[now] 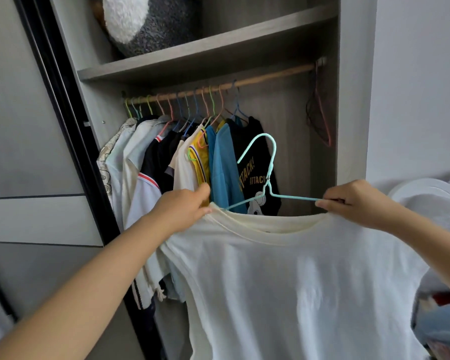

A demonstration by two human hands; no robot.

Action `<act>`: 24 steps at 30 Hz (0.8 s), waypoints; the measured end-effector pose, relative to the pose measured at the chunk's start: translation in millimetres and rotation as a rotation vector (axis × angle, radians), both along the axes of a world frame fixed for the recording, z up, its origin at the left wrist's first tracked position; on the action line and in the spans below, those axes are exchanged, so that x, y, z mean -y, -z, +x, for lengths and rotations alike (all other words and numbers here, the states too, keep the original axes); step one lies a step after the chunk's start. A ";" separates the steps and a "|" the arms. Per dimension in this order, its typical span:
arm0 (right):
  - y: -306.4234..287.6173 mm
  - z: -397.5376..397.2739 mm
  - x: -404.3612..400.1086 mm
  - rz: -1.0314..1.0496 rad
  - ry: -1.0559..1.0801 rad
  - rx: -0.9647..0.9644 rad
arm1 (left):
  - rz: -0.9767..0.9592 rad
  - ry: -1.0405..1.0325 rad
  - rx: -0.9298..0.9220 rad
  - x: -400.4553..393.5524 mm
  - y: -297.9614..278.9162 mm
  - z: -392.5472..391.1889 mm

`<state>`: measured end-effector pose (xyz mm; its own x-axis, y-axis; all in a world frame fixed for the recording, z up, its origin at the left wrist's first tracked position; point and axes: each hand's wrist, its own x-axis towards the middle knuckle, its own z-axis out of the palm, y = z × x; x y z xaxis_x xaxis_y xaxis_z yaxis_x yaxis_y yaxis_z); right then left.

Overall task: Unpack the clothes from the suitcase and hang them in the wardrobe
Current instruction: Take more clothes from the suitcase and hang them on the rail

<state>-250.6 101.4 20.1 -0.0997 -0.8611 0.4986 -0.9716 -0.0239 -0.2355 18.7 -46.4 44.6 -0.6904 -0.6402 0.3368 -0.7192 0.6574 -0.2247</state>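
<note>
Left hand (185,209) pinches the white shirt (296,268) at the collar; right hand (353,201) grips shirt and hanger (268,175) together, near the wardrobe. Best seat both hanger arms inside the shoulders, then hook onto the rail (257,79) right of the hung clothes (192,157).

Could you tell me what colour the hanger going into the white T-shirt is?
The hanger is light mint green, clearest in the head view.
</note>
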 end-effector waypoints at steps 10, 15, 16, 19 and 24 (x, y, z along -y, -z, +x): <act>-16.5 -15.5 -6.9 0.014 0.377 0.653 | 0.128 -0.166 -0.096 29.6 24.2 -18.2; -38.6 -2.2 19.4 -0.092 0.295 1.134 | 0.181 -0.142 -0.037 44.9 26.7 -34.5; -42.0 1.5 29.3 -0.114 0.279 1.191 | 0.196 -0.139 -0.035 48.6 26.2 -38.8; -50.5 10.6 61.9 -0.145 0.315 1.103 | 0.226 -0.135 -0.068 61.2 20.7 -50.5; -74.3 11.0 122.9 -0.219 0.281 1.075 | 0.155 -0.099 -0.182 93.9 -5.2 -72.7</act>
